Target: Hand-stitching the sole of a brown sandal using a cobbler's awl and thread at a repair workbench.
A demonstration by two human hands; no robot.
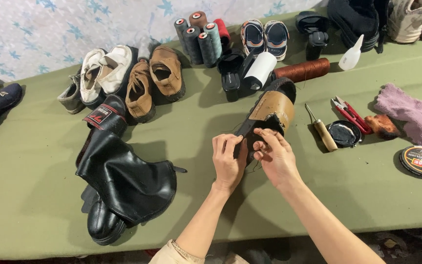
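A person works at a green-covered table (35, 161), both bare hands meeting at the near end of a black shoe with a tan insole (271, 111). The shoe lies tilted on its side, its far end toward 1 o'clock from the hands. The left hand (227, 161) has its fingers pressed together on the shoe's near edge, touching it from 9 o'clock; the right hand (275, 155) pinches the same edge from 3 o'clock (whether thread or needle sits in that pinch cannot be told).

Counted items: one tall black boot (123, 181) lying at 9 o'clock; two tan loafers (155, 80) and two pale worn shoes (98, 73) at 11 o'clock; five thread cones (202, 36) at 12 o'clock, with two small sandals (264, 36) beside them; one brown thread spool (303, 70) and one white roll (261, 70) just beyond the shoe; one wooden-handled awl (321, 130), one open polish tin (344, 133), one pair of red snips (350, 112), one purple cloth (409, 113) and one closed round tin (421, 161) toward 3 o'clock.

Open cloth lies between the boot and the hands, and along the near table edge at 6 o'clock; the awl is the nearest obstacle, just beside the shoe.
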